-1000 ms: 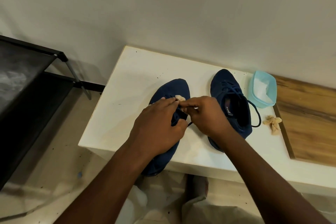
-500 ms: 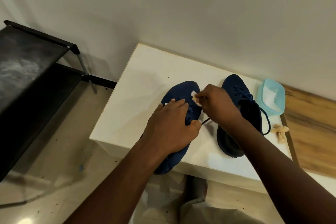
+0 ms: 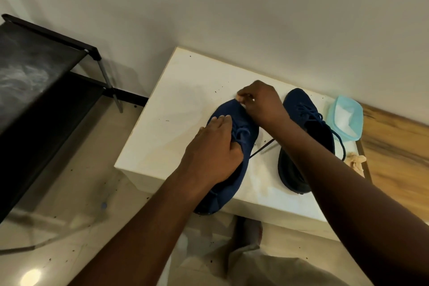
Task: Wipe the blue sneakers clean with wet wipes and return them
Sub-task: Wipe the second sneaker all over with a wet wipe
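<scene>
On the white table point(image 3: 185, 90), the left hand point(image 3: 216, 146) clamped the near sneaker point(image 3: 232, 169) while the right hand point(image 3: 260, 102) pinched a wipe point(image 3: 243, 105) at its toe; its overhanging heel risked tipping off.

Left hand point(image 3: 214, 146) steadies near sneaker point(image 3: 234, 144); right hand point(image 3: 261, 101) pinches wipe point(image 3: 242, 105) at toe

My right hand point(image 3: 260, 102) hides nearly all of the wipe point(image 3: 243, 106) at the toe of the left sneaker point(image 3: 234, 146); I can't tell its shape. My left hand point(image 3: 213, 148) covers that sneaker's laces and opening. Right of that sneaker, my forearm hides part of the other sneaker point(image 3: 304, 127).
</scene>
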### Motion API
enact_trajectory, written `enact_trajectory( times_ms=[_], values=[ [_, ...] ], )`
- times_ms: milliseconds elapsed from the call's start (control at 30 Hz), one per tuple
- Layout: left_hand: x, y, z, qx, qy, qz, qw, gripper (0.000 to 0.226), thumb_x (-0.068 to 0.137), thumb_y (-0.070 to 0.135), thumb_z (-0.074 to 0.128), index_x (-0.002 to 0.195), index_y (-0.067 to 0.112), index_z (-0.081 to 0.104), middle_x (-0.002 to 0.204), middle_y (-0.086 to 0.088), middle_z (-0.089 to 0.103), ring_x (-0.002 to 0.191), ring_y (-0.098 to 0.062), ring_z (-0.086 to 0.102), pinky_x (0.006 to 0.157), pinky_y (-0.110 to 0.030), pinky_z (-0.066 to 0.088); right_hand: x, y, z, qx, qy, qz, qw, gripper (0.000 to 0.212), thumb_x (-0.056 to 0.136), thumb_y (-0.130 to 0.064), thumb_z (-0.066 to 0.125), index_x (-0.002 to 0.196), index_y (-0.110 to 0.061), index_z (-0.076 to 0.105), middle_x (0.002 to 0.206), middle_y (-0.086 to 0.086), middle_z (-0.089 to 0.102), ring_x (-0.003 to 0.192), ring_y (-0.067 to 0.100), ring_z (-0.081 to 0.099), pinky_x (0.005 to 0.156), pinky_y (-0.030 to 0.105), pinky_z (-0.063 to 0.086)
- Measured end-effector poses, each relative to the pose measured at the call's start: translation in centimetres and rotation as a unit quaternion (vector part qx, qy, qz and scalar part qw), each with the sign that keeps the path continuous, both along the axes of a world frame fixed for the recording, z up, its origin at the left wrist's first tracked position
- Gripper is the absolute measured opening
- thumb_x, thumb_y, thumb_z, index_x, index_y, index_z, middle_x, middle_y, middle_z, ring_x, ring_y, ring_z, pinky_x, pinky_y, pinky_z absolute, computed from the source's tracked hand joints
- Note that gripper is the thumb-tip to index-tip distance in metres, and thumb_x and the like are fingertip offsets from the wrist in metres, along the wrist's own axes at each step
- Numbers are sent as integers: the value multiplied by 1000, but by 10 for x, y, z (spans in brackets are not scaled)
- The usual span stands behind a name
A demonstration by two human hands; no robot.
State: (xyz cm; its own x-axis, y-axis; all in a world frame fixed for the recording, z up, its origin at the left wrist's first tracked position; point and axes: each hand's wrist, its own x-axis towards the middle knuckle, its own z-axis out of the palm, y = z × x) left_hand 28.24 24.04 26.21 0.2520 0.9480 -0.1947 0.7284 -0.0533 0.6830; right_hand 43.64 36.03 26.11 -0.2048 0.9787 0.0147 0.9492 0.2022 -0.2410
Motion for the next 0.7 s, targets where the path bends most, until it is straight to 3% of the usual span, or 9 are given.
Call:
enact_trajectory(
  times_ms=[67, 133, 200, 267, 333, 400, 467, 600, 700],
  values=[
    [1, -1, -3, 5, -4, 8, 1000, 67, 99, 25, 46, 160, 16, 20, 165, -4, 23, 151, -24, 25, 120, -41, 31, -17, -7, 5, -66, 37, 53, 996, 23, 89, -8, 60, 104, -16, 77, 103, -6, 69, 93, 10, 61, 86, 17, 46],
    [-1, -1, -6, 4, -9, 14, 1000, 65, 95, 26, 50, 155, 17, 28, 159, -6, 33, 140, -29, 41, 110, -44, 43, -22, -16, 14, -141, 31, 128, 981, 27, 87, -4, 62, 104, -19, 77, 98, -14, 65, 85, -2, 56, 75, 1, 38],
    [-3, -1, -8, -7, -8, 16, 1000, 67, 92, 25, 51, 155, 15, 28, 157, -7, 34, 140, -31, 41, 109, -45, 44, -17, -12, 15, -144, -21, 147, 978, 22, 87, -8, 67, 103, -18, 78, 99, -10, 69, 89, 3, 59, 72, 6, 36],
    [-4, -1, -8, -24, -2, 34, 999, 72, 91, 25, 54, 156, 11, 25, 157, -9, 34, 138, -31, 42, 109, -45, 44, -12, 5, 12, -106, -48, 77, 990, 19, 87, -7, 67, 101, -15, 77, 105, -1, 71, 99, 15, 63, 77, 19, 38],
    [-6, -2, -7, -46, -18, 60, 997, 64, 89, 22, 56, 147, 6, 36, 144, -13, 47, 122, -31, 54, 97, -42, 51, -17, 9, 9, -90, -27, 37, 995, 24, 87, -1, 62, 102, -11, 77, 110, 3, 71, 105, 19, 62, 81, 21, 39],
    [-9, -3, -6, -67, -32, 77, 994, 49, 89, 18, 57, 134, 4, 45, 124, -13, 57, 105, -30, 60, 78, -36, 50, -33, -4, 12, -115, -7, 128, 985, 29, 87, 1, 60, 107, -12, 76, 112, 0, 71, 105, 12, 61, 85, 18, 39],
    [-11, -2, -7, -73, -23, 80, 994, 44, 90, 15, 56, 131, 3, 47, 117, -13, 59, 101, -31, 62, 71, -33, 44, -41, -15, 16, -178, -2, 216, 960, 31, 86, 1, 61, 106, -16, 77, 106, -6, 72, 98, 5, 60, 88, 18, 42],
    [-8, 0, -12, -74, -20, 91, 993, 74, 91, 16, 56, 154, -4, 21, 136, -19, 51, 121, -35, 55, 96, -44, 51, -18, 17, 25, -154, -85, 110, 978, 17, 84, -8, 73, 100, -13, 78, 104, 1, 74, 100, 15, 65, 85, 23, 46],
    [-6, 1, -16, -75, -25, 106, 991, 70, 88, 15, 58, 147, -6, 28, 140, -22, 48, 127, -37, 50, 102, -47, 48, -21, 8, 22, -145, -20, 94, 985, 18, 83, -7, 73, 97, -16, 79, 100, -3, 75, 96, 11, 67, 87, 25, 51]
  ],
)
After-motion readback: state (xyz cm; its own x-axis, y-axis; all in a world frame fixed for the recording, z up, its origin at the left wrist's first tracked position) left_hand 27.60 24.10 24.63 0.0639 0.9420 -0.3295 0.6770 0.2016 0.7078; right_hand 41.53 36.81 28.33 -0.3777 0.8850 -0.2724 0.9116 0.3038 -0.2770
